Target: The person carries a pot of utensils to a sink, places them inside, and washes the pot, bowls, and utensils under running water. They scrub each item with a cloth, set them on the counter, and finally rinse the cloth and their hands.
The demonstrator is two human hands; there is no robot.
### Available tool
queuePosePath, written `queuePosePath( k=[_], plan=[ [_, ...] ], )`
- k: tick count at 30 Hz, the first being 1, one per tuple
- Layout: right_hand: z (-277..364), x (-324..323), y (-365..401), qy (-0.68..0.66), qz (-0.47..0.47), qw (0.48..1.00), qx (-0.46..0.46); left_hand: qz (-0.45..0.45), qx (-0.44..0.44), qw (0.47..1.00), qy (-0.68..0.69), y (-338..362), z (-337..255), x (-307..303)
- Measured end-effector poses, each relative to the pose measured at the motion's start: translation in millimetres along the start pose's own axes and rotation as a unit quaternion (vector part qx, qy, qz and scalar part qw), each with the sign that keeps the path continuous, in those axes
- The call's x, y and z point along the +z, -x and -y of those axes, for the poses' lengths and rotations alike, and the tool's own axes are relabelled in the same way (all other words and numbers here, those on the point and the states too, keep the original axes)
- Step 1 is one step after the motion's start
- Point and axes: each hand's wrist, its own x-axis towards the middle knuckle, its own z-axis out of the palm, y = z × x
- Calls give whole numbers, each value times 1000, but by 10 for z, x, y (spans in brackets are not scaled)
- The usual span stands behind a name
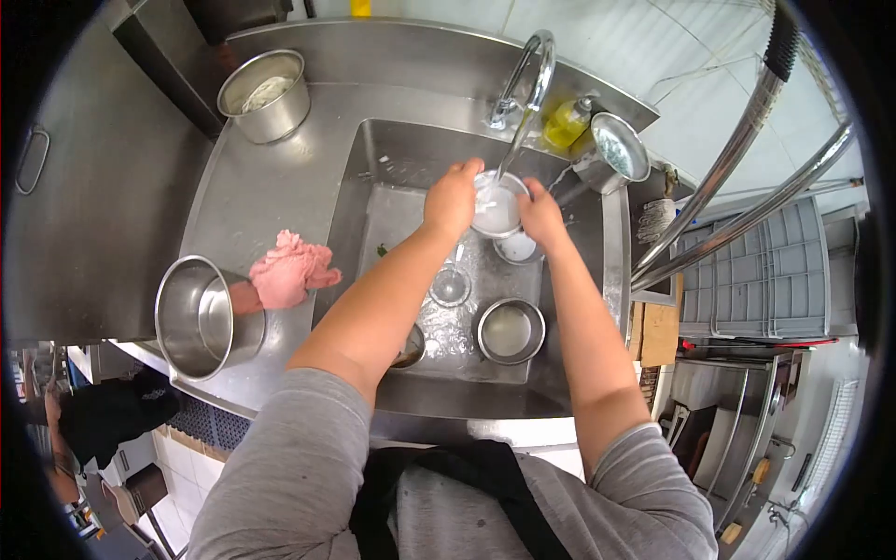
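Small white round bowl (497, 213) sits under the stream from the curved steel faucet (537, 56), at 12 o'clock in the steel sink (373, 177). I see the left hand (453, 198) closed on its rim at 9 o'clock and the right hand (541, 217) at 3 o'clock. I judge that slow turning under the water rinses best. The mouth faces up; being round, it has no long axis.

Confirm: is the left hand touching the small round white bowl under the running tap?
Touching. The head view shows the left hand clasping the rim of the small round white bowl with no gap.
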Motion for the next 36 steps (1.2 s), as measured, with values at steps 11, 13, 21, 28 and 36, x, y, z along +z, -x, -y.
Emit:
queuePosePath(
  k=[11, 13, 21, 28, 36],
  plan=[
    [25, 463, 750, -730, 177, 611, 248, 319, 88, 924, -192, -317, -454, -213],
    [-40, 596, 694, -814, 173, 523, 186, 301, 15, 943, -144, -387, -502, -297],
    [-293, 943, 204, -619, 69, 725, 294, 185, 152, 967, 90, -441, -541, -523],
    [273, 360, 90, -45, -60, 971, -227, -131, -56, 987, 73, -118, 125, -848],
    [465, -72, 262, 349, -68, 780, -515, -66, -481, 809, 331, 900, 992, -336]
  ],
)
